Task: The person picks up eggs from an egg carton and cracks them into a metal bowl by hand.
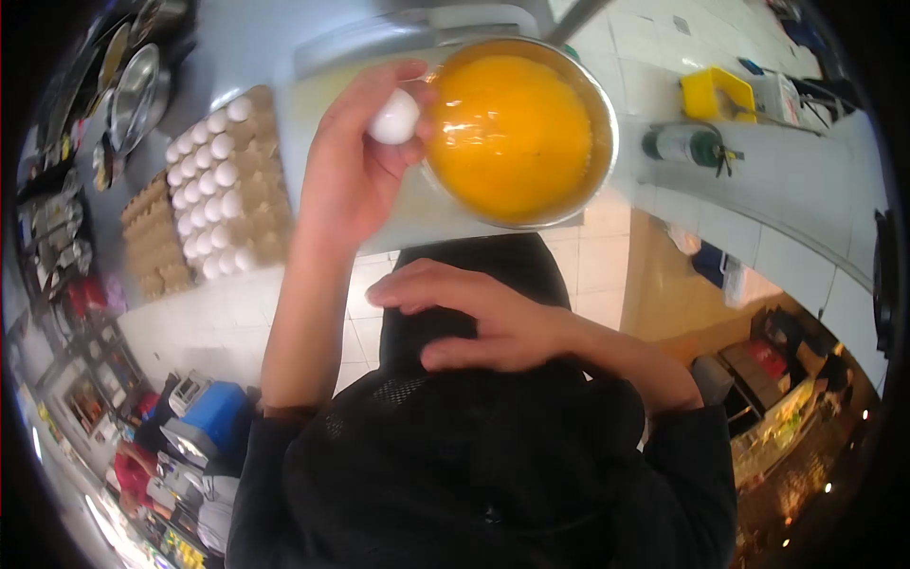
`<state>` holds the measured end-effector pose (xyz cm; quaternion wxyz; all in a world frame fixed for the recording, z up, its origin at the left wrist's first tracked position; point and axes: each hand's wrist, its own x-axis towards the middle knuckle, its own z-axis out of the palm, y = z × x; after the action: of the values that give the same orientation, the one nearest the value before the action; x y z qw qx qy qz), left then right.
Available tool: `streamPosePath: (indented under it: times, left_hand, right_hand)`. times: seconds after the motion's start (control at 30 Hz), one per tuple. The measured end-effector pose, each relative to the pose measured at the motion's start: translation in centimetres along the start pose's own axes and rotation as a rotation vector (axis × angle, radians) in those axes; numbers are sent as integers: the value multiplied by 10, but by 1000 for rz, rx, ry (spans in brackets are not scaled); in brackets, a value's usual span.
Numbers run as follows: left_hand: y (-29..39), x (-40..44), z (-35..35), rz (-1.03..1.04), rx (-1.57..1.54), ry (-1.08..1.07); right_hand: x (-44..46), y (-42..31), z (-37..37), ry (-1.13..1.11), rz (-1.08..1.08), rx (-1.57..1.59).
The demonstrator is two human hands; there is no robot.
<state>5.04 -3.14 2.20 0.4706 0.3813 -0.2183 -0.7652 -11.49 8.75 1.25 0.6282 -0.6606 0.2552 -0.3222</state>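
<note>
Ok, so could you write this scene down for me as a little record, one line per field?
Left hand: holds one white egg beside the bowl
Right hand: open, no object seen in its grip
Bowl: metal, holding yellow-orange liquid
Egg carton: white eggs on one side, bare cups on the side nearer the bowl
Second carton: beside the first, no eggs seen
Far side: yellow tub, green and white cylinder

Bright glare — fisheye edges, dark corners

The counter (237, 47) carries cardboard egg trays (268, 185), a board (311, 100) — and a bowl (609, 133).
</note>
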Motion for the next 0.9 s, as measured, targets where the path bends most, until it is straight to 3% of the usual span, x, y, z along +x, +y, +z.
streamPosePath:
  times: [0.07,0.13,0.2,0.27,0.33,0.4,0.47,0.57,0.67,0.73,0.8,0.9]
  left_hand:
    - [19,-9,-31,46,-5,48]
    - [42,-28,-68,115,5,97]
    - [57,-59,-103,266,232,443]
    - [61,-92,-161,408,739,814]
    - [60,-135,-214,391,1376,995]
    - [49,-159,-243,120,1583,963]
    - [33,-166,-232,202,1640,909]
    - [36,-171,-214,46,1694,848]
    - [34,-176,-215,79,1665,853]
    - [31,-181,-220,152,1690,826]
    - [29,-178,-231,361,1810,666]
    - [35,-174,-245,354,1764,556]
  right_hand:
    - [27,-30,-10,114,-6,344]
    - [59,-23,-7,346,222,261]
    - [88,1,8,404,141,270]
    - [113,12,19,298,172,129]
    - [141,25,38,191,159,-38]
    - [168,48,63,101,160,-215]
    - [197,77,90,84,-56,-607]
    - [244,81,123,13,-146,-754]
    - [276,84,141,-5,-206,-976]
    - [287,95,144,-193,-113,-1226]
    - [288,112,149,-93,-205,-1211]
    - [293,124,150,-25,-165,-1038]
